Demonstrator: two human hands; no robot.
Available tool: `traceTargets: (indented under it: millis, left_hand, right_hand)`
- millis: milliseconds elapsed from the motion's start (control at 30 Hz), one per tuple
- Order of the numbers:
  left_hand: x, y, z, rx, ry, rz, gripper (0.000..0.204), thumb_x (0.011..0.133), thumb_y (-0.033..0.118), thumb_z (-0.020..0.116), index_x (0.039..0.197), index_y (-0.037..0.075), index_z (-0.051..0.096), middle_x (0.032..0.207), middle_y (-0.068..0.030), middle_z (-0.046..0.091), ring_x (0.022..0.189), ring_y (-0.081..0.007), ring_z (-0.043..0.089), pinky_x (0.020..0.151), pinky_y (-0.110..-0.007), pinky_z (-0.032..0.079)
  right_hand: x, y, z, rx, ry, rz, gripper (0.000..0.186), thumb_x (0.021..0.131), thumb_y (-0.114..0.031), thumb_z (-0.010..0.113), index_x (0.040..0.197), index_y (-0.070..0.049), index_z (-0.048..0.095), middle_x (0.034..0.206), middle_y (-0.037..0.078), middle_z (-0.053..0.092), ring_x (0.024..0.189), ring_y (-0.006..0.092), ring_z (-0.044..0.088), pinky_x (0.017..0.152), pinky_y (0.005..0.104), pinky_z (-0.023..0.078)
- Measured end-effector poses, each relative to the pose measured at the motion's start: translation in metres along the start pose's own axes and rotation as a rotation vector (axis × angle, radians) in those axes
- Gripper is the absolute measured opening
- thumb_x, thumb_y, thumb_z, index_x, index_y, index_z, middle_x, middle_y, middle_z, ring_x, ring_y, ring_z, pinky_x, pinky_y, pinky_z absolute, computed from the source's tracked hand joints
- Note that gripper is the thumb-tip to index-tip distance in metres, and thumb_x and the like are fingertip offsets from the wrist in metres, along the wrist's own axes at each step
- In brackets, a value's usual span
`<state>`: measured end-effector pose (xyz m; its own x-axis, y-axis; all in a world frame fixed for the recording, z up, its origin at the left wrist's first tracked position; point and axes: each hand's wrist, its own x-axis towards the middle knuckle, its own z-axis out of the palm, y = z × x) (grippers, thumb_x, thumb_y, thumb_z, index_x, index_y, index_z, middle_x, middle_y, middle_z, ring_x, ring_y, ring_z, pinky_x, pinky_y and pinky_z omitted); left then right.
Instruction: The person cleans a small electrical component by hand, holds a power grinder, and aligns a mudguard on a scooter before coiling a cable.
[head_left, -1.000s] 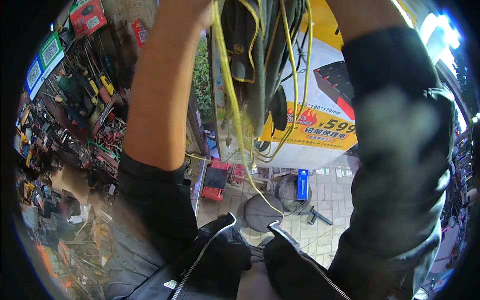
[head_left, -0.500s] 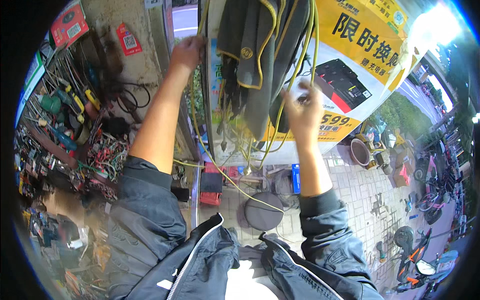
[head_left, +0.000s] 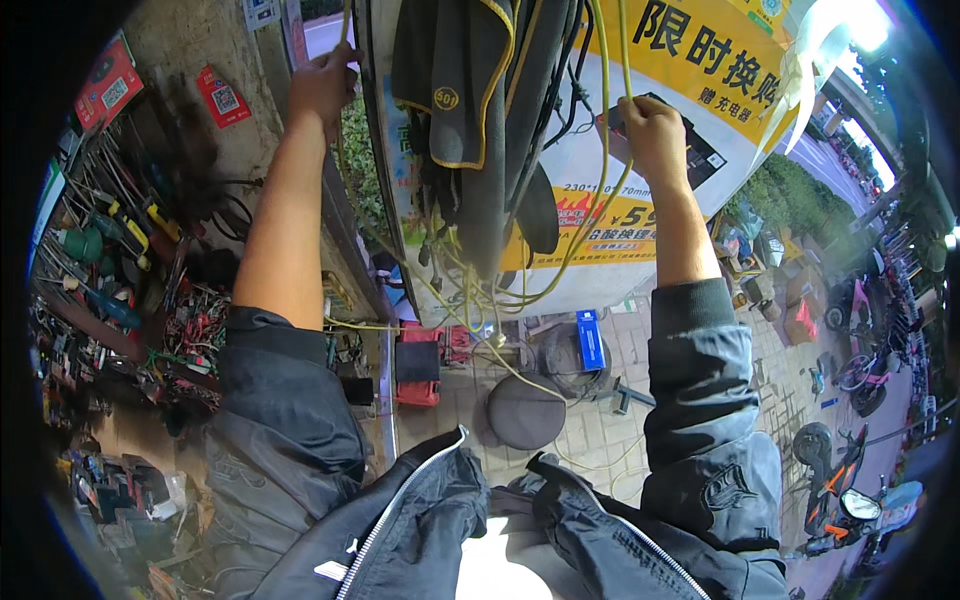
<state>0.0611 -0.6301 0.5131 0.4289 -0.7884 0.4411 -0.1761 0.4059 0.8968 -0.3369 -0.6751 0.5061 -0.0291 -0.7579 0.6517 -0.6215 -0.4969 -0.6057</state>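
Note:
Both my arms are raised in front of me. My left hand [head_left: 324,90], at the edge of the upright frame on the left, has its fingers closed around a yellow cable. My right hand [head_left: 655,138] pinches another length of yellow cable [head_left: 605,120] in front of the poster board [head_left: 620,262]. Between my hands hang dark grey cloths [head_left: 462,125] with yellow trim. Loops of the cable droop below them in a tangle. Thin black cords hang beside the cloths. The cable's upper ends leave the view at the top.
On the left, tools and wires crowd a cluttered bench [head_left: 125,345]. Below the board are a round dark stool [head_left: 526,410], a blue box [head_left: 590,340] and a red-and-black case [head_left: 417,372] on the paving. A parked scooter [head_left: 835,490] stands at the lower right.
My right hand has moved up and to the right along the cable, drawing the loops rightward. The board and cloths sit further left and higher in view; my left hand still grips its strand.

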Motion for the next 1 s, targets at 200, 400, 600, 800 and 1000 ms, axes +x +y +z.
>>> traceTargets:
  millis: [200,400,600,800,1000]
  left_hand:
    - [-0.115,-0.141,0.004,0.159,-0.265,-0.245,0.032,0.091,0.026,0.067,0.111,0.002,0.068,0.084,-0.0029,0.066,0.075,-0.0136,0.059,0.071,-0.031,0.046]
    - [-0.280,-0.260,0.035,0.356,-0.435,-0.668,0.040,0.093,0.034,0.067,0.113,0.000,0.066,0.100,-0.0017,0.066,0.093,-0.0127,0.059,0.085,-0.031,0.046]
    - [-0.341,-0.213,0.037,-0.556,-0.320,-1.122,0.039,0.101,0.040,0.050,0.121,0.006,0.053,0.118,-0.0156,0.065,0.109,-0.0354,0.062,0.101,-0.051,0.046]
    - [-0.283,-0.223,-0.033,-1.009,-0.317,-0.991,0.042,0.104,0.035,0.044,0.127,0.002,0.057,0.126,-0.0150,0.063,0.114,-0.0327,0.062,0.101,-0.046,0.051]
    - [-0.198,-0.278,-0.101,-0.592,-0.204,-1.101,0.042,0.104,0.036,0.045,0.129,0.005,0.056,0.116,-0.0108,0.067,0.093,-0.0191,0.066,0.087,-0.035,0.055]
  right_hand:
    - [-0.099,0.102,0.059,-0.030,0.031,0.045,0.036,0.088,-0.029,0.068,0.110,0.000,0.068,0.098,0.021,0.070,0.093,0.0339,0.067,0.083,0.0387,0.050]
    - [-0.289,0.119,0.073,0.005,-0.038,0.262,0.057,0.079,-0.029,0.075,0.125,-0.001,0.056,0.119,0.019,0.060,0.112,0.0348,0.055,0.094,0.0442,0.043]
    - [-0.427,0.100,0.133,0.075,-0.609,0.281,0.062,0.070,-0.028,0.078,0.125,-0.010,0.058,0.124,0.014,0.060,0.121,0.0340,0.050,0.097,0.0527,0.037]
    - [-0.481,0.223,0.018,-0.389,0.042,0.711,0.013,0.077,-0.011,0.063,0.087,-0.013,0.069,0.087,0.009,0.068,0.089,0.0312,0.062,0.078,0.0460,0.043]
    - [-0.574,0.282,-0.264,-0.875,0.175,0.957,0.018,0.080,-0.025,0.072,0.092,-0.011,0.073,0.090,0.012,0.070,0.091,0.0297,0.065,0.079,0.0445,0.049]
